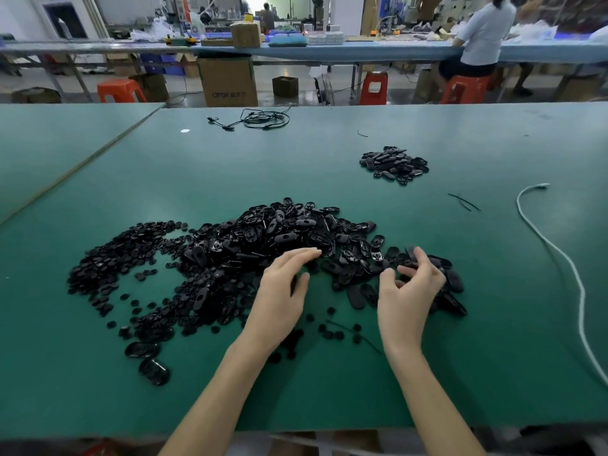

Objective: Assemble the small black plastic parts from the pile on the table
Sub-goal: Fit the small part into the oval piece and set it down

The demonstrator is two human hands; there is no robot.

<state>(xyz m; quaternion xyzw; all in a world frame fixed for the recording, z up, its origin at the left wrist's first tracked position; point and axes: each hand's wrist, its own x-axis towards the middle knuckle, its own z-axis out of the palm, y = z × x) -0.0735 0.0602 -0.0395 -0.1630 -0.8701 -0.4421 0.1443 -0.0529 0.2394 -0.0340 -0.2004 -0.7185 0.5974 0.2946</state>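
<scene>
Two heaps of black plastic parts lie on the green table (197,166). The main pile (263,238) spreads across the middle, straight ahead of the person, and holds far too many pieces to count. It is made of two kinds: oval shells (289,236), heaped at its centre and right, and small round pieces (108,258), massed on its left and scattered along its near edge. The smaller pile (394,164) sits well apart, farther back and to the right, and seems to be oval shells only. Two single ovals (154,370) lie by themselves at the near left corner of the spread.

Both hands are at the near edge of the main pile, forearms bare and angled inward. The left hand (281,297) lies palm down with its fingers nearly straight, the fingertips (312,252) touching the oval shells and the thumb spread to the side; it grips nothing that shows. The right hand (409,294) is turned on its side over the pile's right end, fingers curled toward the thumb; whether they pinch a part cannot be told.

One coiled black cable (263,120) rests near the far edge and one white cord (559,251) trails down the right side. Beyond the table stand three orange stools (120,90), with one person (483,34) seated on the rightmost.
</scene>
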